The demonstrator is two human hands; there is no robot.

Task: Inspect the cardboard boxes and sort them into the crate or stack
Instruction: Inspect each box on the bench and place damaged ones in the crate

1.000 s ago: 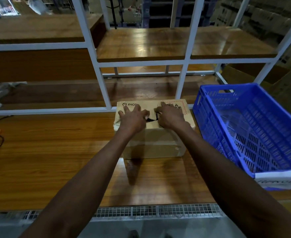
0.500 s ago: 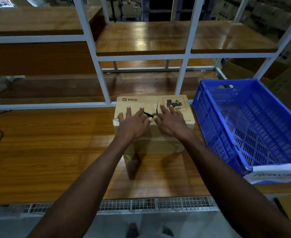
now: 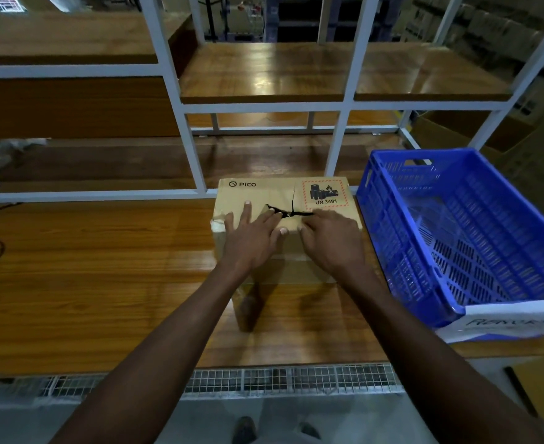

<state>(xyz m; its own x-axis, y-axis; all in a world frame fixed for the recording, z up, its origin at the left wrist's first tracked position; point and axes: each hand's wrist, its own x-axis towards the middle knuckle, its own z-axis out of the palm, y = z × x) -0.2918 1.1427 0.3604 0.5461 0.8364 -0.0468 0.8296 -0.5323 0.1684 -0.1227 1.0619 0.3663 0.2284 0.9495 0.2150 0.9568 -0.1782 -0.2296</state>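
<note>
Your cardboard box sits on the wooden desk, toward the back, its plain tan top torn in a jagged dark split near the middle, beside a red-bordered hazard label. Your left hand lies flat on the lid, fingers spread and straight. Your right hand rests on the top with fingers bent toward the tear, gripping nothing. Just right stands a blue slotted plastic crate. Behind the box rise white metal shelf posts carrying glossy wooden boards.
</note>
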